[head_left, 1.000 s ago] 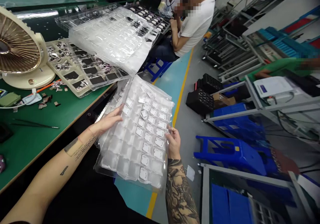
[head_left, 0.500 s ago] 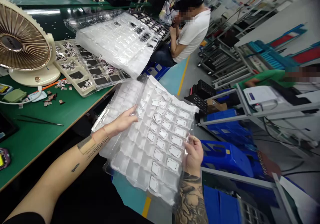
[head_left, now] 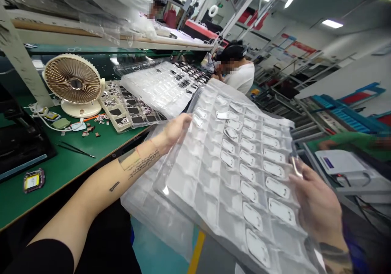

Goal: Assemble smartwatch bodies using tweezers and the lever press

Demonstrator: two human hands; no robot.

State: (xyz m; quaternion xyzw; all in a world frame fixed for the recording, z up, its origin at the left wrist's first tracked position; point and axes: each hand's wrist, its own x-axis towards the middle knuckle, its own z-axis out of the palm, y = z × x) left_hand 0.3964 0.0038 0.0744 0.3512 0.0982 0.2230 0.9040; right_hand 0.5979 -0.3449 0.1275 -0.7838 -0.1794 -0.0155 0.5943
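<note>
Between my hands hangs a clear plastic tray [head_left: 201, 172] with rows of pockets, tilted in front of me. White rounded pieces [head_left: 248, 172] lie in several pockets, mostly on its right side. My left hand [head_left: 179, 128] is closed on the tray's upper left edge. On the right edge, my right hand [head_left: 317, 200], slightly blurred, grips with its fingers closed. Another clear tray [head_left: 159, 213] shows behind and below the held one, partly covered by it.
On the green bench [head_left: 113, 147] at left are a fan [head_left: 75, 83], tweezers [head_left: 76, 150], a small yellow-faced device [head_left: 33, 181] and parts trays [head_left: 134, 107]. A stack of clear trays [head_left: 159, 88] rests behind. A person in white [head_left: 244, 76] sits beyond; a green sleeve [head_left: 351, 141] shows at right.
The held tray appears larger, higher and further right, with both hands still on it. The view has tilted up, showing an overhead shelf and ceiling lights.
</note>
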